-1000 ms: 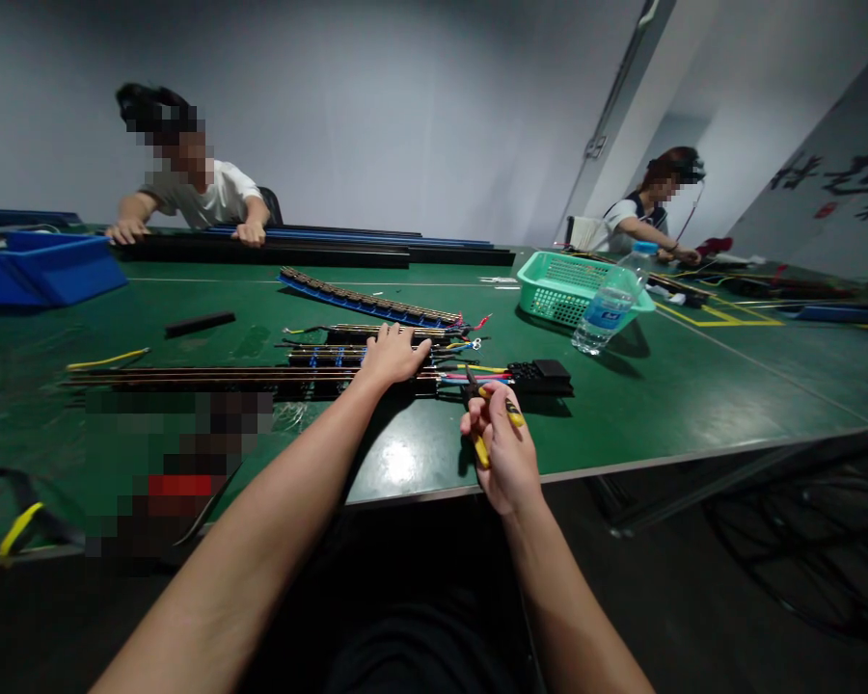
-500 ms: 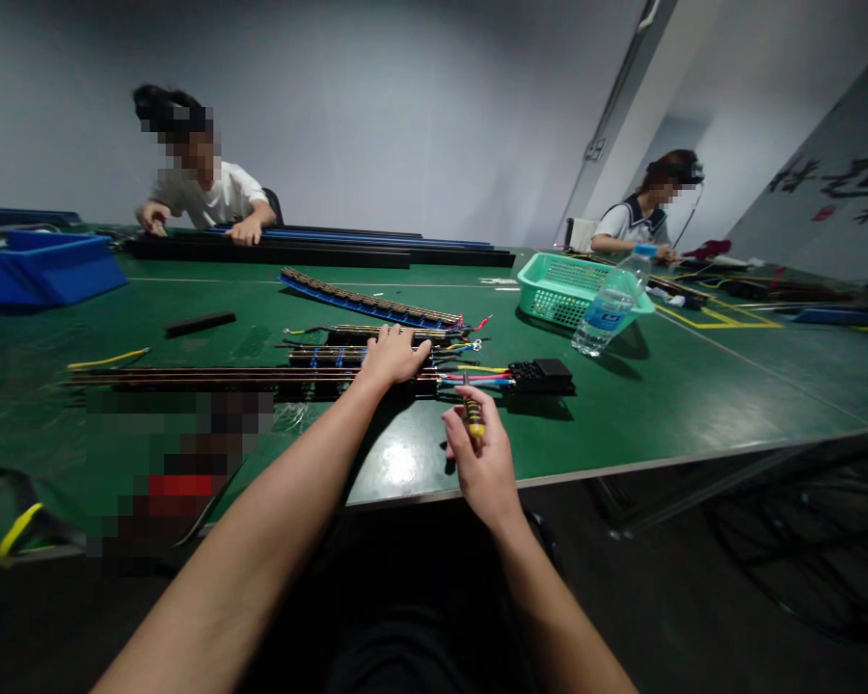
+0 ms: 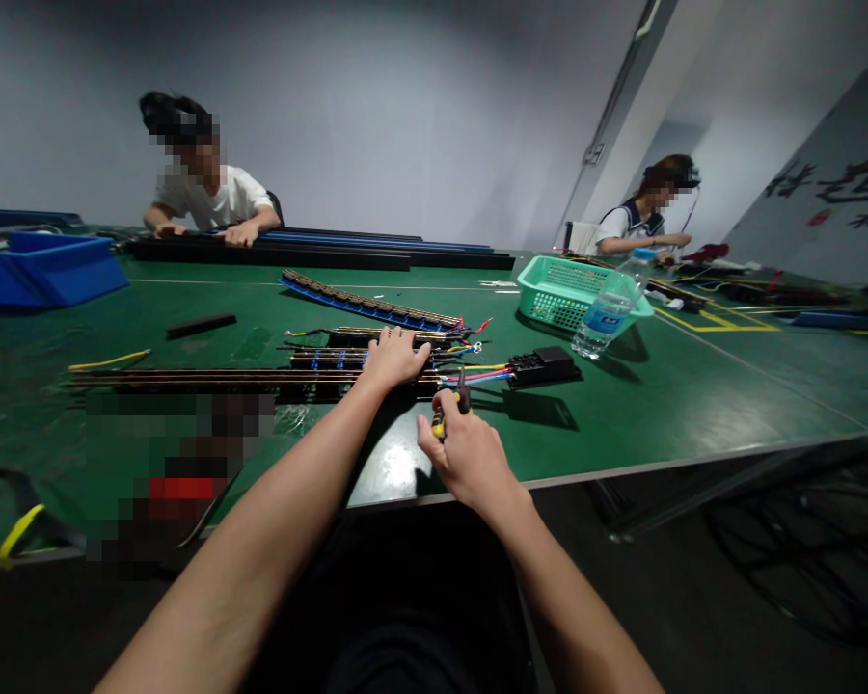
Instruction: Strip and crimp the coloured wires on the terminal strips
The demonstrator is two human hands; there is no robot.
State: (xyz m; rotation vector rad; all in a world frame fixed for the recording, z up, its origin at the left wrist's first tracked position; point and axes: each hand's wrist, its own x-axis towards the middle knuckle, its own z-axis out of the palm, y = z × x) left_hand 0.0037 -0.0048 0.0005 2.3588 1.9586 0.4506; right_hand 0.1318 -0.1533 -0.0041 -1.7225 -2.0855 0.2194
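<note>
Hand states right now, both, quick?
Left hand: palm down on the wired strips; cannot tell whether it grips them.
Right hand: closed, holding yellow-and-black pliers.

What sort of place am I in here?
Probably an assembly workshop, likely electrical: your right hand holds pliers near coloured wires, and across the long green worktable a co-worker is behind long black bars.

view: head, single | from: wearer's head, above the near edge of the table (image 3: pixel 694 405) | facing: forward, tilted down | near: forearms (image 3: pixel 238 549) enter from below, left hand (image 3: pixel 396 357) and right hand (image 3: pixel 470 453) mid-frame | far: across to the wall (image 3: pixel 405 125)
</note>
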